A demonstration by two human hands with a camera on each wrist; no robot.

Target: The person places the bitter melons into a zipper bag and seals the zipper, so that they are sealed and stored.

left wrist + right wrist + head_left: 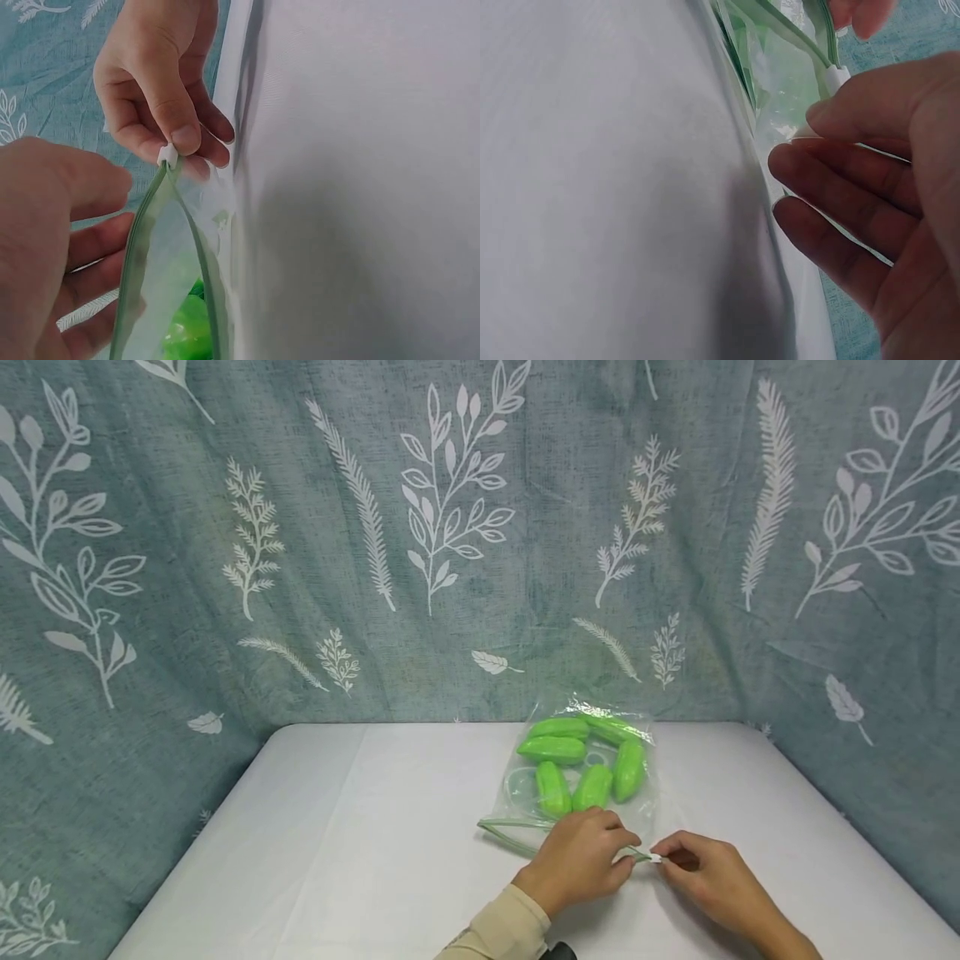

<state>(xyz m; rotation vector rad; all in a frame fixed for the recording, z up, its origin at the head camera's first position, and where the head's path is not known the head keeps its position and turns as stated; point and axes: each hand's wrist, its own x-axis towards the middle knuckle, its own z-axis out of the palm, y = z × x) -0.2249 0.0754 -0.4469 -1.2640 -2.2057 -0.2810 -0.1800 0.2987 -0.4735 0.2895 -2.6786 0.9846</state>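
A clear slider zip bag [577, 777] with a green-edged mouth lies on the white table, several bright green vegetable-like pieces [553, 750] inside it. The white slider [168, 155] sits at the right end of the mouth. My right hand [708, 872] pinches the bag's corner at this slider between thumb and index finger, its other fingers loosely bent. Beside the mouth, just left of the slider, is my left hand [581, 860]. In the left wrist view its thumb and fingers stand apart, fingertips right at the green edge [133, 247]. The mouth gapes between its two edges.
The white tablecloth [390, 827] spreads left of the bag. A teal curtain [480, 568] with white leaf prints hangs behind and along both sides of the table. A small dark object [558, 952] shows at the bottom edge by the left sleeve [502, 927].
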